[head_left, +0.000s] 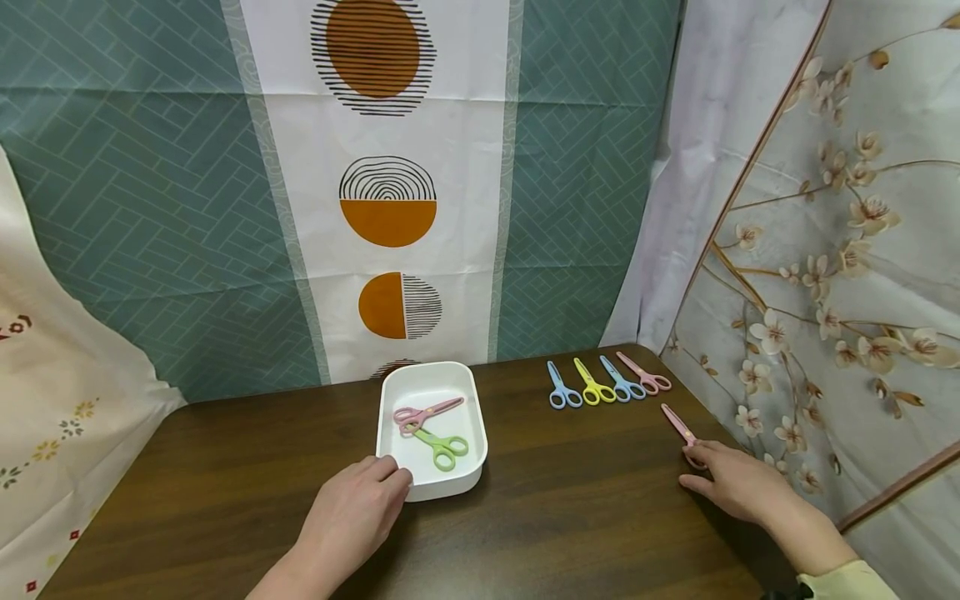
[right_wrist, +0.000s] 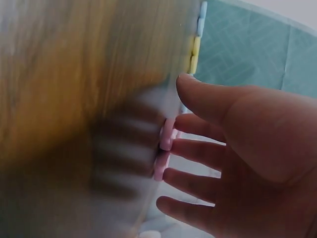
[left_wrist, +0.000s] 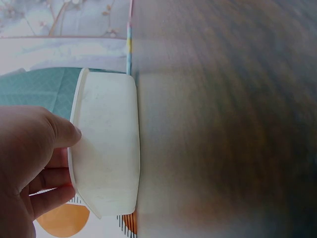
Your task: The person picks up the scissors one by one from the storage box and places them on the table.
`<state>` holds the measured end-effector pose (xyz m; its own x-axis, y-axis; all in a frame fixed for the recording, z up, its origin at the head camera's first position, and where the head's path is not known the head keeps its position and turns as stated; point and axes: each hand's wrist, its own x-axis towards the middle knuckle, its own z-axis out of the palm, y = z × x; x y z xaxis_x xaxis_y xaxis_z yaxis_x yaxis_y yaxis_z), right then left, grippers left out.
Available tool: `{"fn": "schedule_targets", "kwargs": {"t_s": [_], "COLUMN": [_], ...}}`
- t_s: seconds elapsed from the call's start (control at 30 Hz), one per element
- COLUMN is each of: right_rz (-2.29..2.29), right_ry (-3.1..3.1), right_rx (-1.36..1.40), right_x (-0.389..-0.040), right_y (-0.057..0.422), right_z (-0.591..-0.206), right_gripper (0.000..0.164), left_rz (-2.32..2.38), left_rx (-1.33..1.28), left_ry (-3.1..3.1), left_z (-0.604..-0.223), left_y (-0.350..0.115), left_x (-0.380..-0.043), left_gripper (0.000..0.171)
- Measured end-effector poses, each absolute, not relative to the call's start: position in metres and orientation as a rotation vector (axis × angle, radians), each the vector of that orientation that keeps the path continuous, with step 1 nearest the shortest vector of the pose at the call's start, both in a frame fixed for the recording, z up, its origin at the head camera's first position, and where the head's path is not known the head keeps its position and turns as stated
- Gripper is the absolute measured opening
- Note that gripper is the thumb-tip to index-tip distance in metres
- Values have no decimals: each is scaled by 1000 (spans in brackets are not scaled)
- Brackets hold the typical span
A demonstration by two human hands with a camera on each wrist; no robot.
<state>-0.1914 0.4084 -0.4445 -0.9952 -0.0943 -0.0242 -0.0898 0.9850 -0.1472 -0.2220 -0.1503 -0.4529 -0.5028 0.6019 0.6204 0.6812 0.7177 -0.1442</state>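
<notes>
The left hand (head_left: 358, 505) is pinching the tray (head_left: 450, 488) at its near left corner, the thumb pressing against the outer wall. Inside, pink scissors (head_left: 431, 411) and green scissors (head_left: 435, 439) are lying overlapped. The right hand (head_left: 738, 481) is reaching over the right side of the table (head_left: 570, 517), fingers loosely extended and thumb apart, the fingertips seemingly touching the handles of a second pink pair (head_left: 678, 423). Beyond it, blue (head_left: 559, 387), yellow (head_left: 589, 382), blue (head_left: 619, 380) and pink (head_left: 638, 371) pairs are lying in a row

Brown table (head_left: 570, 517) under tray (head_left: 450, 490) and scissors (head_left: 592, 385)
</notes>
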Motion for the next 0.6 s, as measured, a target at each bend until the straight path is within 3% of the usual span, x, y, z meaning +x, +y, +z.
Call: {"fn": "schedule_targets", "kwargs": {"t_s": [0.6], "right_rz": [-236], "right_ry": [3102], "right_rx": [-64], "right_x": [-203], "right_y": [424], "right_z": [-447], "right_gripper": [61], "left_rz": [-146], "left_rx": [-967], "left_ry": [-2264], "left_z": [-453], "left_y": [-150], "left_x": [-222], "left_gripper": [32]}}
